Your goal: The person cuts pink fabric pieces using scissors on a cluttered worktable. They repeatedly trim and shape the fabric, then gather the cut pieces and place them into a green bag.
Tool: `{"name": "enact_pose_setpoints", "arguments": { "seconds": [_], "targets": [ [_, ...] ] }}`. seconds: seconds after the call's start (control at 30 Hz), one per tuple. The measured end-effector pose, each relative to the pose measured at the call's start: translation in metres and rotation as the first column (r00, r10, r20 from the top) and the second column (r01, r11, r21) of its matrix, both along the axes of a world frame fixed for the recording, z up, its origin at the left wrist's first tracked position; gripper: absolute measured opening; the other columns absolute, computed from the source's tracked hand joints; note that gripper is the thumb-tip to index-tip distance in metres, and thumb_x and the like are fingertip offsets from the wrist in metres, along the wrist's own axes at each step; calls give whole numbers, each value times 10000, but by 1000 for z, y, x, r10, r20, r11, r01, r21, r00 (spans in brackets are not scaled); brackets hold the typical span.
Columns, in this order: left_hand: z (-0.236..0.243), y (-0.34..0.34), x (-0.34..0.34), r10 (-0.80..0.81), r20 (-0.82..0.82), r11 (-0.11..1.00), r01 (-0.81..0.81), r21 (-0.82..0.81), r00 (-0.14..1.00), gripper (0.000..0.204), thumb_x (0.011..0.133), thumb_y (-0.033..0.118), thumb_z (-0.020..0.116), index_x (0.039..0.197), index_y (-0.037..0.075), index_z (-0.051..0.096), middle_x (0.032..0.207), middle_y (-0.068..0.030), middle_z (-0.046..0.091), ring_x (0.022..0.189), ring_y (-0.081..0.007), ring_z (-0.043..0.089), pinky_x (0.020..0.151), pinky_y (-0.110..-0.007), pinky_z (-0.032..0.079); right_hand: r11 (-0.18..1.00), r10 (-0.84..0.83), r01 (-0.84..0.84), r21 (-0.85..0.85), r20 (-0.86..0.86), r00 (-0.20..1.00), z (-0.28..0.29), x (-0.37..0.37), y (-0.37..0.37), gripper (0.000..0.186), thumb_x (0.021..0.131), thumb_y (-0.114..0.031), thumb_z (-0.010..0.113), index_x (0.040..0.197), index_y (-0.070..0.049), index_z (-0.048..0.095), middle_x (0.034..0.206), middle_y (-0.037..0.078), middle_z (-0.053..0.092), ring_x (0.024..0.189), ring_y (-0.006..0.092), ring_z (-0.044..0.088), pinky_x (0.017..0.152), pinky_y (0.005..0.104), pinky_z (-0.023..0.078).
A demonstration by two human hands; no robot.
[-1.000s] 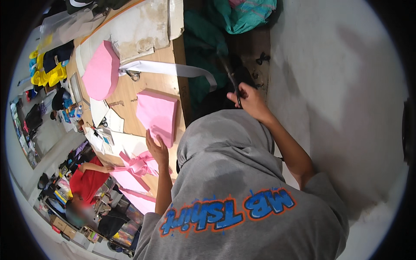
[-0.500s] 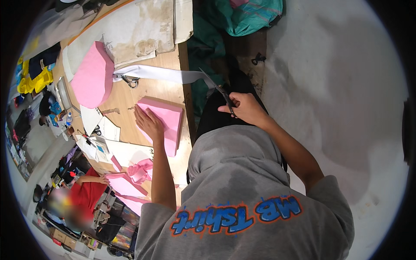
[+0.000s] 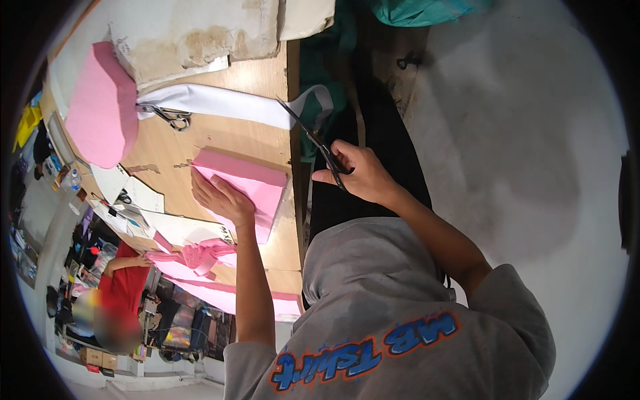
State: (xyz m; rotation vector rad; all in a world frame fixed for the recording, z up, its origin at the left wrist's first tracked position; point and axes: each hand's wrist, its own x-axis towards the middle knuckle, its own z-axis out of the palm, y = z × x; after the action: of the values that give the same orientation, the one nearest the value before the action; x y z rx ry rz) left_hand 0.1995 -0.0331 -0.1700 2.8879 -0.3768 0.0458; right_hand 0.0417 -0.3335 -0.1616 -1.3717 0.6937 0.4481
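Observation:
My left hand (image 3: 223, 200) rests flat, fingers extended, on a square pink stack (image 3: 257, 190) at the table's near edge. My right hand (image 3: 357, 173) grips black-handled scissors (image 3: 313, 137), their blades pointing up-left, tips at a long white strip (image 3: 220, 103); whether they touch it I cannot tell. The strip runs across the table and curves over the right edge. A second pair of scissors (image 3: 175, 117) lies beside it, near a pink rounded shape (image 3: 100, 107). Crumpled pink pieces (image 3: 203, 257) lie beyond my left forearm.
The wooden table (image 3: 167, 143) carries stained pattern boards (image 3: 193, 33) and white cut patterns (image 3: 133, 187). A person in red (image 3: 127, 283) works at the lower left among cluttered goods. A teal sack (image 3: 420, 10) is at the top; a pale wall (image 3: 520, 133) stands right.
My left hand has moved from the pink stack's lower edge onto its top. My right hand has brought the scissors leftward to the white strip. The view has shifted.

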Motion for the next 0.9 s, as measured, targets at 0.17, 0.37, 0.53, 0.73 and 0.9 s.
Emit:
{"name": "enact_pose_setpoints", "arguments": {
  "seconds": [0.17, 0.37, 0.53, 0.73, 0.9],
  "targets": [
    [-1, 2, -2, 52, -53, 999, -52, 6, 997, 722, 1261, 475, 384, 1720, -73, 488, 1694, -298, 544, 1546, -477, 493, 1306, -602, 337, 996, -1, 12, -90, 118, 993, -14, 13, -3, 600, 881, -455, 1051, 914, -44, 615, 754, 79, 654, 649, 211, 596, 644, 388, 504],
    [-1, 0, 0, 62, -56, 998, -63, -10, 997, 720, 1256, 467, 390, 1717, -76, 492, 1678, -298, 552, 1535, -478, 498, 1299, -605, 342, 997, 54, -46, -61, 139, 989, 2, 38, -24, 612, 870, -457, 1052, 930, -33, 615, 760, 103, 668, 685, 265, 675, 651, 408, 545],
    [-1, -1, 3, 42, -32, 999, -41, 11, 999, 693, 1253, 441, 390, 1702, -73, 515, 1662, -303, 575, 1515, -482, 522, 1293, -623, 336, 945, 318, -310, -100, 80, 945, 22, 70, -7, 598, 912, -519, 991, 962, -10, 681, 835, 162, 753, 791, 406, 774, 690, 486, 579],
    [-1, 2, 2, 53, -38, 999, -53, 5, 998, 641, 1219, 363, 452, 1744, 1, 513, 1743, -222, 556, 1603, -408, 490, 1348, -600, 268, 810, 561, -533, -246, 60, 825, 32, 103, 50, 688, 936, -493, 946, 1265, 34, 652, 1157, 271, 786, 1063, 479, 790, 897, 549, 631],
    [1, 1, 5, 47, -21, 999, -47, 9, 999, 636, 1203, 372, 467, 1747, 50, 534, 1772, -150, 548, 1617, -348, 491, 1353, -585, 274, 778, 589, -536, -327, 83, 804, 36, 120, 76, 695, 922, -514, 947, 1267, 19, 664, 1114, 235, 790, 1075, 467, 793, 884, 552, 628]
  ]
}}
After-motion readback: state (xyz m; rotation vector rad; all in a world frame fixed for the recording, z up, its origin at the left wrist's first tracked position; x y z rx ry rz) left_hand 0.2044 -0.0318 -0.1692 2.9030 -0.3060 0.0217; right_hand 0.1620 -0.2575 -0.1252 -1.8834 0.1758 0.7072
